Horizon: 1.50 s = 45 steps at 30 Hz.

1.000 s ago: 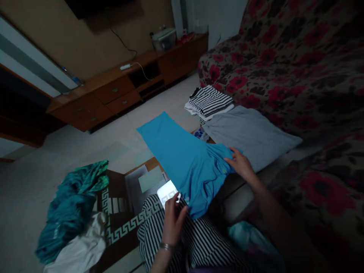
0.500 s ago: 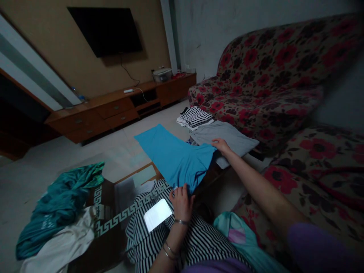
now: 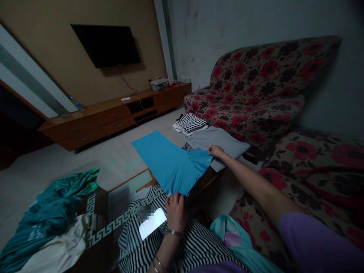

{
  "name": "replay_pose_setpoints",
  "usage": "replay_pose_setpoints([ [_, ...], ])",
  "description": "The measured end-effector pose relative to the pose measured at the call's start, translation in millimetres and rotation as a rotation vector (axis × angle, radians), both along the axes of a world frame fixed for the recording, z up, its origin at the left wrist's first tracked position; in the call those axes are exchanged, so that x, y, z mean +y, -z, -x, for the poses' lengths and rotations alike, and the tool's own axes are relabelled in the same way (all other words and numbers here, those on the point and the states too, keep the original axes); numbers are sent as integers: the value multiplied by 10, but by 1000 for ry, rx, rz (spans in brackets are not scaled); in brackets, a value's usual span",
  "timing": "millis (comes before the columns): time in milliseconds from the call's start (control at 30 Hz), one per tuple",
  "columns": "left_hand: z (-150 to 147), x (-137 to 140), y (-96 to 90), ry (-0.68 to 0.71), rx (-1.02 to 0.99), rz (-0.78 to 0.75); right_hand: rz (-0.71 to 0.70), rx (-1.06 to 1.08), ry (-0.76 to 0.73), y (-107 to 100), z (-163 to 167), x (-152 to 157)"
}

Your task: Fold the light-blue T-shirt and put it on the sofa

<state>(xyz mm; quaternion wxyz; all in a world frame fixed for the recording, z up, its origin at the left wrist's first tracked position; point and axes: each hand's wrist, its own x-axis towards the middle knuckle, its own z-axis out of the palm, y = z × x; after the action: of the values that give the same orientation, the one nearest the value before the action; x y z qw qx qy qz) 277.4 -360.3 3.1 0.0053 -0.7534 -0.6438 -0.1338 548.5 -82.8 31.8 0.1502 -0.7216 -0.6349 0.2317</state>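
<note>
A blue T-shirt [image 3: 167, 161] lies spread over the low glass-topped table, its far end reaching away to the left. My right hand [image 3: 216, 151] pinches the sleeve side, near a small pale mark, beside a grey folded garment [image 3: 224, 138]. Closer to my body, my left hand [image 3: 176, 208] has its fingers curled on the near edge of the shirt. Black-and-white striped cloth [image 3: 207, 242] covers my lap below that hand.
A pile of folded clothes with a striped one [image 3: 191, 123] on top sits beyond the grey garment. Teal clothing [image 3: 54, 208] and white cloth [image 3: 59, 246] lie heaped at the table's left. A floral sofa [image 3: 250, 91] and a low wooden cabinet [image 3: 113, 123] stand around.
The camera view has shifted slightly. Near my left hand, the shirt's near edge lies smoother and less bunched. Both hands keep to about the same places on the shirt.
</note>
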Motion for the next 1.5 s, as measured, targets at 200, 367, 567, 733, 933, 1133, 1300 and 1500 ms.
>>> replay_pose_setpoints([
  [200, -57, 170, -20, 54, 28, 139, 10, -165, -15, 52, 59, -120],
  [367, 101, 186, -143, 100, 5, 187, -11, -161, -39, 40, 173, -211],
  [567, 678, -54, -346, 87, 0, 246, -59, -9, -78, 139, 316, -644],
  [733, 1363, -419, -541, 34, 35, 316, 28, 271, -160, 467, 564, -1380],
  [933, 1881, -899, -442, -155, 169, 435, 118, 709, -178, 796, 826, -2219],
  [1133, 1569, -1121, -223, -187, 187, 170, -203, 425, -289, 570, 845, -2102],
  [1300, 698, -860, -41, 93, 40, 9, -237, 94, -333, 269, 1186, -1430],
  [1500, 72, -491, 170, 174, -24, 0, -247, -51, -473, 188, 1554, -1374],
])
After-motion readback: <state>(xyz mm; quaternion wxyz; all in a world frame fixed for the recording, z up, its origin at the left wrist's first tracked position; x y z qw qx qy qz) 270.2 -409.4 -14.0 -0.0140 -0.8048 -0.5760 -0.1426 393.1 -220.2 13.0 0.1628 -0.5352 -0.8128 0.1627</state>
